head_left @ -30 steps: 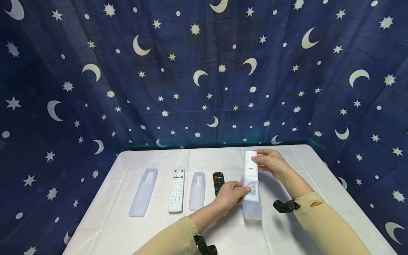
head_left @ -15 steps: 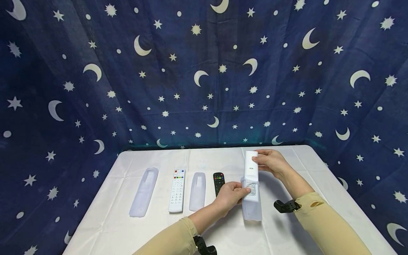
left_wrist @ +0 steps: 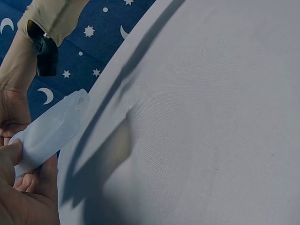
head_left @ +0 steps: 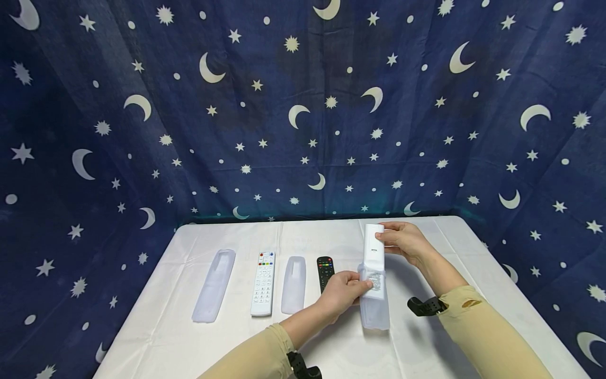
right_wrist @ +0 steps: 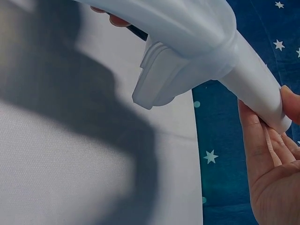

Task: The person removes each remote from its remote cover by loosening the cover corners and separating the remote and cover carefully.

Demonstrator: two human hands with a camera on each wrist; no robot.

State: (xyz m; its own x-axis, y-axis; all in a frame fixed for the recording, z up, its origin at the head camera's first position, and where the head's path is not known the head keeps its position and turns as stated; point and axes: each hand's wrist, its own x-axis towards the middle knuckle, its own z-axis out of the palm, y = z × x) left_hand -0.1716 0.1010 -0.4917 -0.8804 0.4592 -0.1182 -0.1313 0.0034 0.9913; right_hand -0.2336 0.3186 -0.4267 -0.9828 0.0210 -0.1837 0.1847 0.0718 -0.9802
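Observation:
My right hand point(head_left: 402, 242) grips the upper end of a white remote control point(head_left: 373, 247) at the right of the table. The remote's lower part is inside a translucent silicone cover point(head_left: 375, 314), and its upper part sticks out. My left hand point(head_left: 343, 292) pinches the cover at its mouth, thumb in front. A silvery patch shows there beside the thumb. In the right wrist view, a pale stepped flap point(right_wrist: 157, 77) juts from the cover's mouth, while fingers hold the remote's bare end point(right_wrist: 260, 79). The left wrist view shows the cover's closed end point(left_wrist: 70, 112) raised above the cloth.
On the white tablecloth point(head_left: 156, 342) lie a long translucent cover point(head_left: 214, 287), a white remote with coloured buttons point(head_left: 262, 284), a shorter translucent cover point(head_left: 293, 284) and a black remote point(head_left: 325, 271), partly behind my left hand. A blue star-patterned curtain point(head_left: 265, 158) surrounds the table.
The cover's lower end has shifted very slightly down, toward me. Both hands keep the same grip, and the things on the table have not moved.

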